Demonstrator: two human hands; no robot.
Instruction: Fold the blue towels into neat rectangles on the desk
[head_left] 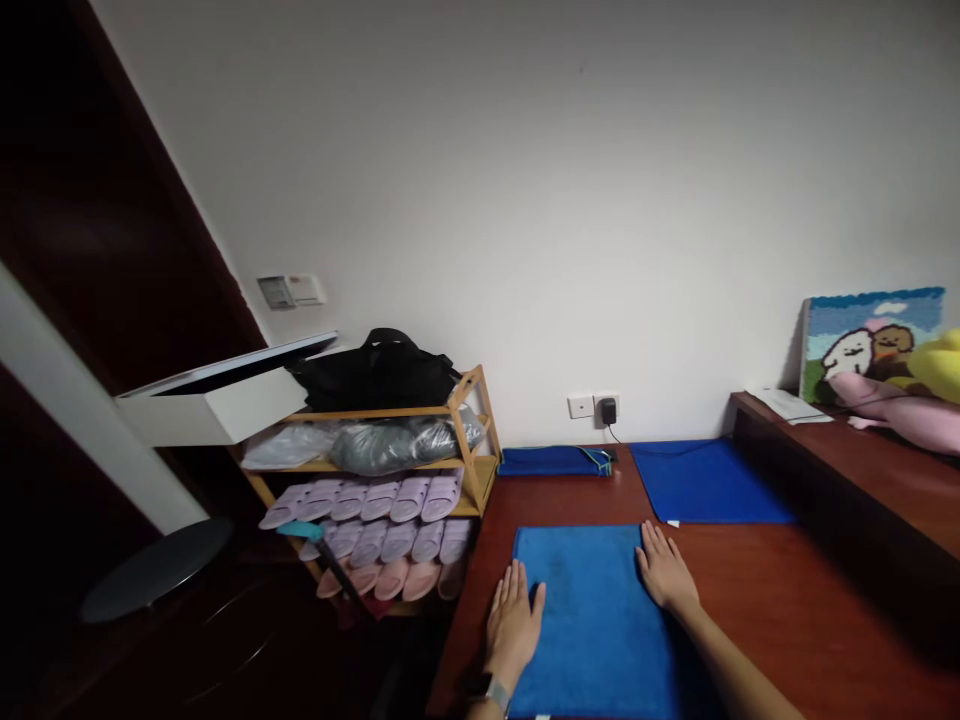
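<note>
A light blue cloth [585,620] lies spread flat on the reddish-brown table [795,590]. My left hand [514,620] rests palm down along the cloth's left edge, fingers stretched forward and thumb apart. At the cloth's far right corner lies my right hand [664,570], also flat with its fingers out. Neither hand grips anything. Behind my right hand a darker blue cloth [712,480] is laid out flat. A folded blue cloth [555,461] with a green-edged end lies against the wall.
To the left stands a wooden rack [472,440] with rows of slippers [390,495], wrapped bundles and a black bag [379,370]. A white box [217,405] juts out beside the bag. A raised ledge [847,460] on the right bears plush toys [915,410]. A plug [608,409] sits in the wall.
</note>
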